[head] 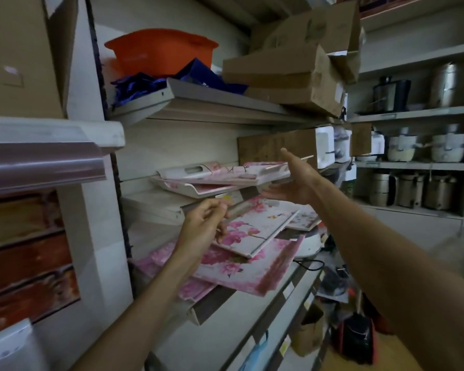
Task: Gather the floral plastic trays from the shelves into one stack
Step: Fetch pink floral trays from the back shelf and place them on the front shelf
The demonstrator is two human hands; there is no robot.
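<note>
Both your hands hold nothing: left hand [202, 223] loosely curled, right hand [292, 180] spread | upper floral trays [220, 178] blurred, lower stack [252, 253] partly hidden.

Head cam, close, facing shelves [225, 108]

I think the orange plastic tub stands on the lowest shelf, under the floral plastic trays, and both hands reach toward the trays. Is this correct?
Not quite. The head view shows the orange plastic tub on the top shelf, above the floral plastic trays, not under them. The rest holds: the left hand and the right hand both reach toward the trays.
</note>
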